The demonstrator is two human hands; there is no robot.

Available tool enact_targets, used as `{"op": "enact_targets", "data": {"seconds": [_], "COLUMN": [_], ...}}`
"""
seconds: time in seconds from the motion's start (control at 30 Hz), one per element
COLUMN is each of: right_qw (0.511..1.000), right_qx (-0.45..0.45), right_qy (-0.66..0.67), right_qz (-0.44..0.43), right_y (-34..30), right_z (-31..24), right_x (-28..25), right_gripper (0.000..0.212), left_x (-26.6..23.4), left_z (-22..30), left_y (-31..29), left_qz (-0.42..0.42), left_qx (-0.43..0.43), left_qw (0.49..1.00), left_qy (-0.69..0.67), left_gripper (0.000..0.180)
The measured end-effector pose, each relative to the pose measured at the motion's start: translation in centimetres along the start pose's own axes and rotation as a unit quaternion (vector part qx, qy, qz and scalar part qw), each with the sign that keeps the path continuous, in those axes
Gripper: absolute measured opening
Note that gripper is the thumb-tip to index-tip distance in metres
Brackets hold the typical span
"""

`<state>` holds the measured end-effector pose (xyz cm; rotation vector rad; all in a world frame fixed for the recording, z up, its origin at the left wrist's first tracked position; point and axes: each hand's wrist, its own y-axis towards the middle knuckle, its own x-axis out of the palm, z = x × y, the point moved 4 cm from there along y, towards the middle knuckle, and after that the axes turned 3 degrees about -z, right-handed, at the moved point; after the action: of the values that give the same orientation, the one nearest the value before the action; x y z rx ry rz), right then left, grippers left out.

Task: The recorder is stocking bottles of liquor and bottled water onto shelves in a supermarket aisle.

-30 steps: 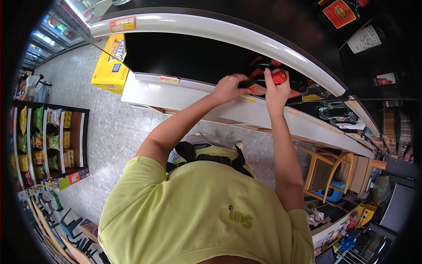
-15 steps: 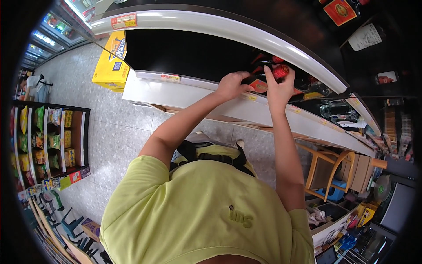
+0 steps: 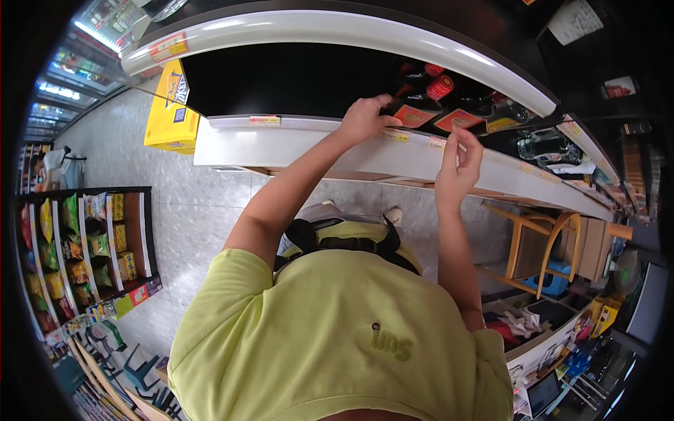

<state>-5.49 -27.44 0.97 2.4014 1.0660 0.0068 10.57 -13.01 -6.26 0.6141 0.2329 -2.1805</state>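
Note:
Dark bottles with red caps and red-orange labels stand at the right part of the shelf in front of me. The nearest bottle (image 3: 415, 116) has its red cap (image 3: 440, 87) turned up toward me, and a similar bottle (image 3: 459, 118) is just to its right. My left hand (image 3: 366, 121) reaches over the shelf's front lip, its fingers stretched out beside the nearest bottle; whether they touch it I cannot tell. My right hand (image 3: 460, 167) hovers in front of the lip with bent, parted fingers and nothing in them.
The white shelf lip (image 3: 302, 137) carries price tags, and a curved white shelf edge (image 3: 337, 29) runs above. A yellow carton (image 3: 170, 116) stands at the left end. Clear bottles (image 3: 550, 146) lie further right. A wooden chair (image 3: 544, 245) and a snack rack (image 3: 91, 252) flank me.
My right hand has let go of the red-capped bottle and drawn back toward me, in front of the shelf lip. My left hand stays almost where it was.

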Motion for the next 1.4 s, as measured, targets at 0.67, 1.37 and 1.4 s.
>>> {"op": "enact_targets", "data": {"seconds": [0.67, 1.37, 1.4], "right_qw": [0.962, 0.991, 0.983], "right_qx": [0.254, -0.093, -0.167], "right_qy": [-0.078, -0.055, -0.059], "right_qz": [-0.07, -0.072, -0.045], "right_y": [-13.5, -1.4, 0.4], "right_z": [4.9, -11.8, -14.1], "right_x": [-3.8, -4.3, -4.7], "right_gripper": [0.017, 0.017, 0.02], "left_x": [-0.3, -1.7, -1.8], "left_z": [0.4, 1.5, 1.6], "left_y": [-0.1, -3.8, -4.2], "left_qz": [-0.015, 0.114, 0.132], "left_qx": [0.032, 0.128, 0.119], "left_qw": [0.998, 0.979, 0.975], "left_qy": [0.047, 0.109, 0.129], "left_gripper": [0.045, 0.049, 0.046]}}
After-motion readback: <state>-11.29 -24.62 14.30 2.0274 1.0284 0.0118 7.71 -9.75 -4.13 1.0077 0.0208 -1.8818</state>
